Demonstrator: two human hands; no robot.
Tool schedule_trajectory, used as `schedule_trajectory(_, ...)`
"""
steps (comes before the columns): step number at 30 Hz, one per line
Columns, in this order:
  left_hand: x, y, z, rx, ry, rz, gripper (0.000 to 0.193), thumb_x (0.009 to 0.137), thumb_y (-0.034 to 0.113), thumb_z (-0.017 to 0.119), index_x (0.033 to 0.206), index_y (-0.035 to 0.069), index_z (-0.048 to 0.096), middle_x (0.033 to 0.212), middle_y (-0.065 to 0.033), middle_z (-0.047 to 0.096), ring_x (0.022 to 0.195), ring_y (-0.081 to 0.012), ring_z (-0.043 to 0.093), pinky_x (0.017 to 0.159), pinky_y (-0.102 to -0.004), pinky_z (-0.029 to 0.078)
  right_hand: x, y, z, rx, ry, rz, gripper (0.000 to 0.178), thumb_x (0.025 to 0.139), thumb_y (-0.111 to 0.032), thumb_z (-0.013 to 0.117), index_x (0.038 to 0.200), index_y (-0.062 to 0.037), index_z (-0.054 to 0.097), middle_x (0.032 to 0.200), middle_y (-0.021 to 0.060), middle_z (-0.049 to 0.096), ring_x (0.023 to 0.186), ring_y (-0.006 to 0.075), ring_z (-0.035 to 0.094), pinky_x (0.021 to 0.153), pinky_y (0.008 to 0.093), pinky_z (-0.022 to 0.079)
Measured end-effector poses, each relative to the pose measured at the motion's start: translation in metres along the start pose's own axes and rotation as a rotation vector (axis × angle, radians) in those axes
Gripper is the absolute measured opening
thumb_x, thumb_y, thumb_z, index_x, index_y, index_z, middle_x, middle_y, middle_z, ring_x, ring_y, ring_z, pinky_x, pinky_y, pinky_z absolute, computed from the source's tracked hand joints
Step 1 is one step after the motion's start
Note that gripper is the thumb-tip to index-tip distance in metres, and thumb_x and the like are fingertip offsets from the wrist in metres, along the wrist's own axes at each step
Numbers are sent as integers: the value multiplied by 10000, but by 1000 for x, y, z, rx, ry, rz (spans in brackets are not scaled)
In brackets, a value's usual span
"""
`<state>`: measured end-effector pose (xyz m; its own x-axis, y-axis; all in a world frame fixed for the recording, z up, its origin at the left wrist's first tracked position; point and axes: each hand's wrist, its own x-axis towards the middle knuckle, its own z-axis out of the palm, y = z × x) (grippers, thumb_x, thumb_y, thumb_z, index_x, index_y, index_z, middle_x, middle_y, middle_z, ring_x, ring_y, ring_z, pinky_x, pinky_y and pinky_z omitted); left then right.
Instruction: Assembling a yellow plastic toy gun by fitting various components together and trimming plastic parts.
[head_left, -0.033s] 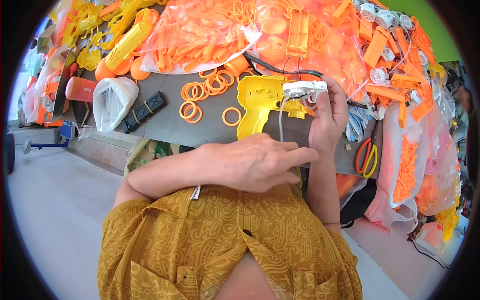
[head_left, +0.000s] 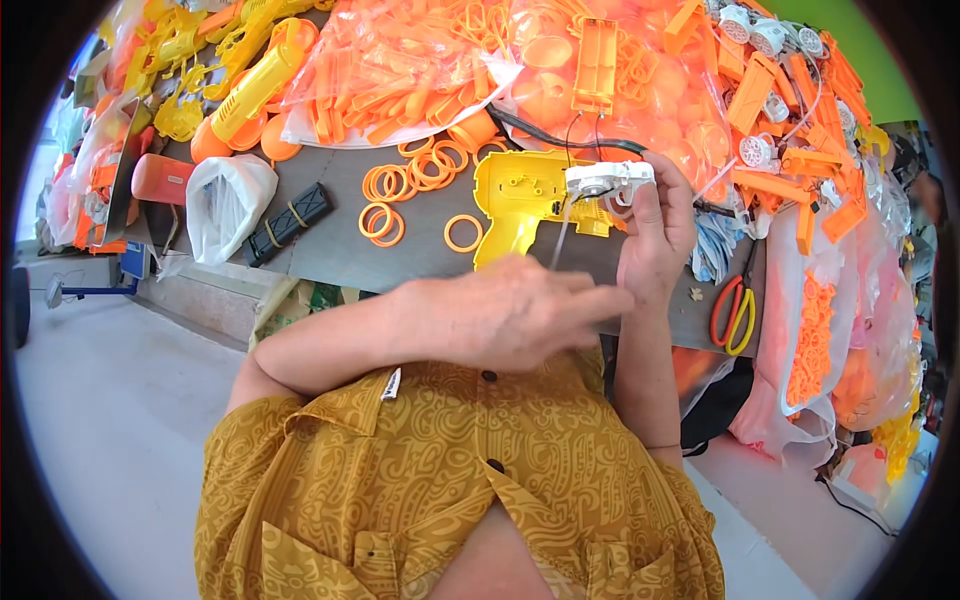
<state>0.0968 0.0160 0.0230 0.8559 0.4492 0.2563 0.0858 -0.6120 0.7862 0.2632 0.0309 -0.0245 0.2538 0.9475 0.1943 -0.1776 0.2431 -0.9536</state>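
My right hand (head_left: 658, 225) is closed, thumb and fingers pinching a white plastic gear unit (head_left: 610, 180) over the right end of a yellow gun-shaped shell half (head_left: 520, 180). A thin pale wire (head_left: 560, 240) runs from the unit down to my left hand (head_left: 525, 312). That hand crosses in front of my chest, slightly blurred, its fingers bent around the wire's lower end, which is hidden. Its fingertips come close to my right wrist. The shell lies open side up on the grey table, its handle partly behind my left hand. An orange battery box (head_left: 596, 65) with dark wires sits beyond the shell.
Several orange rings (head_left: 463, 233) lie left of the shell. Further left are a banded black block (head_left: 288, 224) and a white bag (head_left: 228, 205). Scissors (head_left: 738, 315) with red and yellow handles rest at right. Bagged orange parts (head_left: 400, 75) pile up along the back.
My left hand has shifted slightly up and left, and the wire now slants more toward it. My right hand and the white gear unit stay in place.
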Motion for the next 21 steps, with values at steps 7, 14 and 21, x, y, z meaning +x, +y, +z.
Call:
schedule_trajectory(7,40,-60,-69,556,425,76,383,640,-2,565,1013,81,560,913,-71,579,865,-265,551,685,-370,458,-4,6,-3,115,-28,-10,295,884,-119,455,1148,9,420,996,77,518,866,148,544,737,306,488)
schedule_trajectory(14,79,-90,-86,934,37,275,397,617,34,609,1003,120,576,1031,-13,569,1053,-198,441,942,-432,283,-9,10,-3,117,-18,-41,319,885,-124,448,1162,25,401,1031,87,504,913,159,525,778,301,457)
schedule_trajectory(21,90,-62,-99,989,-149,413,209,672,99,603,872,91,543,834,11,566,971,-187,486,984,-435,242,-10,15,-6,267,-43,-3,325,891,-146,437,1173,10,390,1050,98,515,945,174,515,813,327,437)
